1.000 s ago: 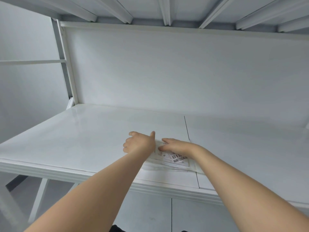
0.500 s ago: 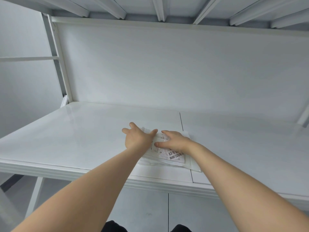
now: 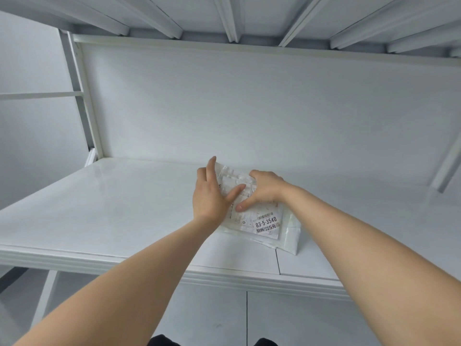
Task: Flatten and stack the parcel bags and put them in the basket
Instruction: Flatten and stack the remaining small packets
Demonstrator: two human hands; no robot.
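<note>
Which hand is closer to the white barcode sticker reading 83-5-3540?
Right. The right hand grips the translucent parcel bag just above the white barcode sticker; the left hand holds its left edge.

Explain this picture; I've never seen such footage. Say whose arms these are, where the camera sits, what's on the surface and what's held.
No machine: a person works bare-handed, and a wide-angle camera on their head looks forward and down, so both arms reach in from below. On the white table lies a small stack of parcel bags with a printed label reading 83-5-3540. The left hand pinches the stack's left edge between thumb and fingers; the right hand grips its far end, fingers curled over it. That far end is tilted up; the near end rests on the table. No basket is in view.
</note>
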